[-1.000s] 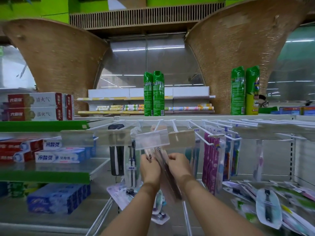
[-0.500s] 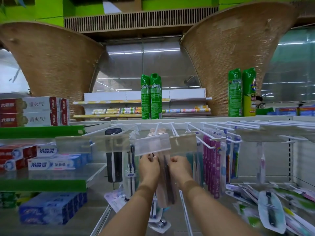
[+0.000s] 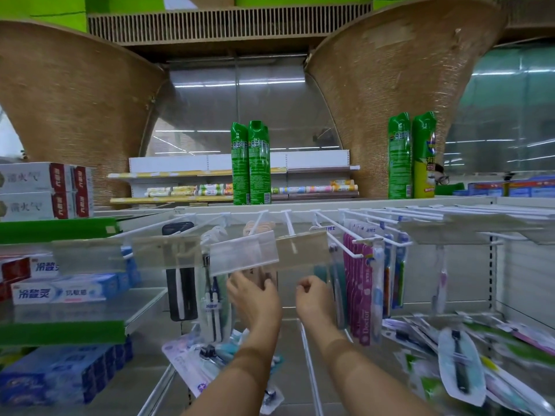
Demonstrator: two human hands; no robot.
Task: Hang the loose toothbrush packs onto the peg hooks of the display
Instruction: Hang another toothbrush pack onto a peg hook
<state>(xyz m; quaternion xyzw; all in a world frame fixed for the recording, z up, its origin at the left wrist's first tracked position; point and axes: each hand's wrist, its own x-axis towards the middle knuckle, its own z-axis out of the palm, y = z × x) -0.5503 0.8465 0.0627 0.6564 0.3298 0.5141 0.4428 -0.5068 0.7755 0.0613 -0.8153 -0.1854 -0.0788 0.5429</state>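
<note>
I am facing a white display in a shop, with woven brown columns point(image 3: 75, 100) flaring overhead. Green spray cans point(image 3: 250, 163) stand on top at 12 o'clock and toothpaste boxes point(image 3: 60, 292) fill the green shelves at 9 o'clock. Loose toothbrush packs point(image 3: 462, 361) lie heaped on the shelf point(image 3: 294, 370) at 4 o'clock.

A peach toothbrush pack point(image 3: 257, 227) hangs on a middle peg hook point(image 3: 288, 223), behind a clear label holder point(image 3: 243, 253). The left hand point(image 3: 255, 298) has its fingers stretched up against the pack's lower end. The right hand point(image 3: 313, 298) is just beside it at 3 o'clock, apart from the pack, with its fingers curled in. I cannot tell whether it pinches anything.
</note>
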